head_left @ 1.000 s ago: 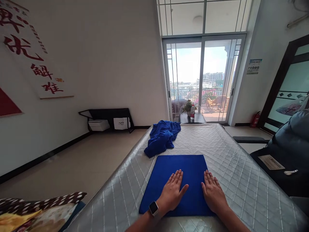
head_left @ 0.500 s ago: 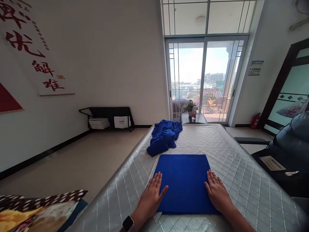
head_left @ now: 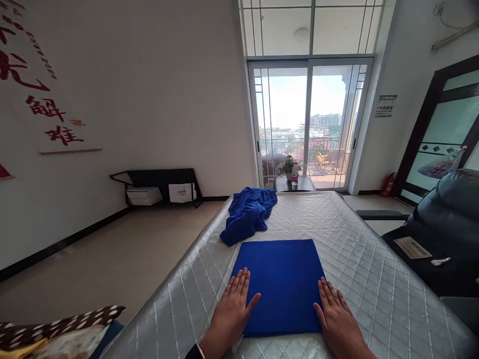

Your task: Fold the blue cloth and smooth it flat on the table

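A flat, smooth blue square of cloth (head_left: 281,286) lies on the silvery quilted cover (head_left: 374,279) in front of me; whether anything stiff is inside it I cannot tell. My left hand (head_left: 234,306) rests flat along its left edge, fingers stretched forward and thumb apart. Along the right edge lies my right hand (head_left: 339,311), palm down, its fingers straight. Neither hand grips anything. Beyond the square's far left corner sits a crumpled blue cloth (head_left: 249,214), apart from both hands.
A small dark table (head_left: 294,185) with a potted plant (head_left: 287,167) and a bottle (head_left: 295,173) stands past the far end. To the right is a black armchair (head_left: 437,214). Patterned fabrics (head_left: 71,331) are piled at lower left. Against the wall stands a low black rack (head_left: 160,179).
My right hand has slid slightly nearer to me along the square's right edge. The left hand stays by the left edge. The whole view has shifted a little to the right.
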Motion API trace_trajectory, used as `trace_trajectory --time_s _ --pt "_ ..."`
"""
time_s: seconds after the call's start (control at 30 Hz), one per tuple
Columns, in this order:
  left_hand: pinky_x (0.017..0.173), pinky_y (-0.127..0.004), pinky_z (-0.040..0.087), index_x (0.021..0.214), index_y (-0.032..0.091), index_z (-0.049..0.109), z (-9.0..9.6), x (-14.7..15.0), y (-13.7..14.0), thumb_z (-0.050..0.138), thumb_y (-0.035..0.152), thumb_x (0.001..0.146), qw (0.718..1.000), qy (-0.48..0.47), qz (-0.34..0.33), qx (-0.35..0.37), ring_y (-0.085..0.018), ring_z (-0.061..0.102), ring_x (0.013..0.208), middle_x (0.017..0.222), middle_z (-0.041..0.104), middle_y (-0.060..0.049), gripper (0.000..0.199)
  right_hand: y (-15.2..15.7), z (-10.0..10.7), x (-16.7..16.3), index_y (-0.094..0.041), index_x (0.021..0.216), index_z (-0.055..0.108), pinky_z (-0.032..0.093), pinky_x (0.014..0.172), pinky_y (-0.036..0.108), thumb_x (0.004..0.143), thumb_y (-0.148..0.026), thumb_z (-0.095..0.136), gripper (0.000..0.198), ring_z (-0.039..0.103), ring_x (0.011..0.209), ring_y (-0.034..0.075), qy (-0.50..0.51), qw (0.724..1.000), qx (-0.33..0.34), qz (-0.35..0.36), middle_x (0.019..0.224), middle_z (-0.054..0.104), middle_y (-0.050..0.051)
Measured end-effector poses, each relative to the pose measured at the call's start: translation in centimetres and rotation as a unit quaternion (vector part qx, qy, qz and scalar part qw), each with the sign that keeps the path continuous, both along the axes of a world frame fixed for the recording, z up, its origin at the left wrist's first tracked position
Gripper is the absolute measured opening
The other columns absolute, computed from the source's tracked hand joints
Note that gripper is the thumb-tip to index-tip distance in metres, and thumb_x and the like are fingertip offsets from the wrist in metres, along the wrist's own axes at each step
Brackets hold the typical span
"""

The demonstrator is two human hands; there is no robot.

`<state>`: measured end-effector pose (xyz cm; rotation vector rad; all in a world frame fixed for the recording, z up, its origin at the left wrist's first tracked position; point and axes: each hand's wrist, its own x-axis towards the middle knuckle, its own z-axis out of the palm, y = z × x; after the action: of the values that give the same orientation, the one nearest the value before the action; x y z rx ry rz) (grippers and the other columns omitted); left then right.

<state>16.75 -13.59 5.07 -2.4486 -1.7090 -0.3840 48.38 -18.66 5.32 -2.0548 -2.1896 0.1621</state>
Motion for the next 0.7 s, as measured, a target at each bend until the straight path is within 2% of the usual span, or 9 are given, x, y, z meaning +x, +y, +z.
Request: trace_trajectory --time_s 0.1,0.2,0.27,0.33,0.4,0.5,0.6,0.7 --pt "0.117 -0.045 0.032 0.155 0.016 0.021 1.6 5.1 -1.1 0.03 0.058 0.1 0.995 0.008 -0.102 0.019 -0.026 0.028 0.145 0.158 0.029 -0.011 0.07 0.1 -0.2 0.1 -0.012 0.152 0.025 0.015 0.122 0.045 0.099 -0.048 0.021 0.064 0.012 0.148 0.022 0.016 1.0 0.019 0.007 0.16 0.015 0.005" --pt "0.118 -0.039 0.03 0.156 0.019 0.011 2.6 10.7 -2.2 0.028 0.054 0.102 0.975 -0.004 -0.22 0.007 -0.022 0.022 0.147 0.16 0.023 -0.007 0.067 0.2 -0.6 0.2 -0.013 0.152 0.027 0.017 0.121 0.046 0.099 -0.048 0.023 0.064 0.014 0.148 0.023 0.012 0.999 0.03 0.005 0.159 0.018 0.006" --pt "0.12 -0.037 0.027 0.157 0.02 0.007 2.8 13.4 -2.5 0.028 0.053 0.102 0.965 -0.019 -0.263 -0.011 -0.02 0.018 0.148 0.162 0.02 -0.005 0.067 0.2 -0.8 0.3 -0.013 0.151 0.029 0.018 0.121 0.047 0.099 -0.045 0.026 0.061 0.015 0.148 0.024 0.001 0.999 0.033 0.013 0.159 0.019 0.006" --pt "0.121 -0.037 0.024 0.157 0.021 0.004 2.7 14.6 -2.6 0.027 0.052 0.102 0.961 -0.029 -0.273 -0.029 -0.02 0.015 0.149 0.162 0.016 -0.005 0.067 0.3 -1.0 0.3 -0.013 0.151 0.031 0.019 0.12 0.048 0.098 -0.041 0.027 0.059 0.016 0.148 0.025 -0.006 0.999 0.036 0.024 0.159 0.02 0.006" --pt "0.121 -0.038 0.023 0.156 0.021 0.003 2.3 14.3 -2.5 0.026 0.052 0.103 0.963 -0.03 -0.266 -0.041 -0.02 0.015 0.149 0.163 0.015 -0.005 0.067 0.3 -1.0 0.3 -0.013 0.15 0.032 0.021 0.12 0.047 0.098 -0.041 0.028 0.059 0.018 0.147 0.025 -0.007 0.999 0.04 0.025 0.158 0.021 0.007" --pt "0.12 -0.04 0.027 0.156 0.022 0.002 1.4 11.6 -2.4 0.028 0.053 0.102 0.971 -0.013 -0.236 -0.045 -0.022 0.018 0.148 0.162 0.017 -0.006 0.068 0.3 -0.9 0.1 -0.011 0.151 0.03 0.02 0.12 0.047 0.099 -0.044 0.026 0.062 0.017 0.147 0.025 -0.012 0.999 0.039 0.01 0.158 0.02 0.008" --pt "0.118 -0.042 0.03 0.156 0.022 0.0 0.0 7.2 -2.6 0.029 0.055 0.101 0.983 0.005 -0.178 -0.035 -0.023 0.023 0.147 0.161 0.02 -0.006 0.07 0.4 -1.1 0.1 -0.012 0.152 0.027 0.018 0.121 0.047 0.099 -0.046 0.024 0.063 0.014 0.148 0.024 -0.014 0.999 0.041 0.002 0.159 0.016 0.007" --pt "0.117 -0.043 0.031 0.155 0.023 0.0 -1.5 2.2 -3.1 0.029 0.057 0.101 0.995 0.013 -0.093 -0.04 -0.024 0.026 0.146 0.161 0.02 -0.006 0.07 0.5 -1.5 0.3 -0.012 0.152 0.026 0.016 0.121 0.046 0.098 -0.046 0.024 0.063 0.012 0.148 0.023 -0.006 0.999 0.044 0.005 0.16 0.015 0.005"
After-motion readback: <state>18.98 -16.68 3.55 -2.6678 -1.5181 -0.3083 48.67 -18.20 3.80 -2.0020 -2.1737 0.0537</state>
